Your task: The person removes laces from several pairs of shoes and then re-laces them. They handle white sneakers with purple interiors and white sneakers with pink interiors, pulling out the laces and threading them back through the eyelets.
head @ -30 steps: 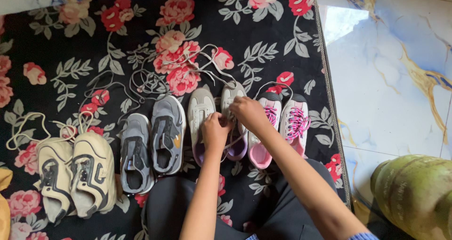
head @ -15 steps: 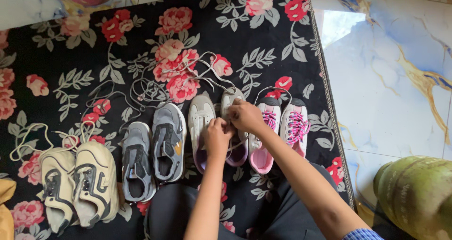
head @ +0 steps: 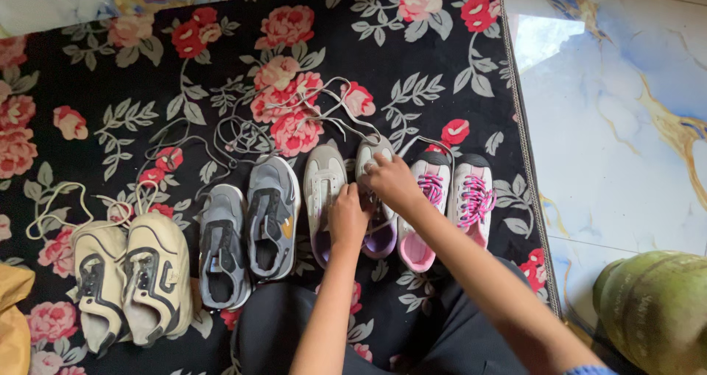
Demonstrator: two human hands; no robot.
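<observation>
The step in hand looks like threading a lace through the eyelets of the white-and-purple shoe (head: pixel 374 198), which stands just right of the frame's centre beside its mate, the left white-and-purple shoe (head: pixel 322 198). Doing it well probably means pinning the shoe's upper steady with one hand while the other draws the lace (head: pixel 335 106) straight and snug, so it neither twists nor skips an eyelet.

The left hand (head: pixel 347 217) is curled nearly shut, fingertips pinched down on the shoe's lacing area; whether it actually grips the lace is too small to tell. The right hand (head: pixel 390 184) is also mostly closed, fingers bent onto the shoe's tongue and toe end, touching it.

The lace's loose length trails toward the upper centre over the floral rug (head: pixel 110 73). Right of the hands sits a pink-laced pair (head: pixel 453 198); left, a grey pair (head: pixel 247 235) and a cream pair (head: pixel 129 283).
</observation>
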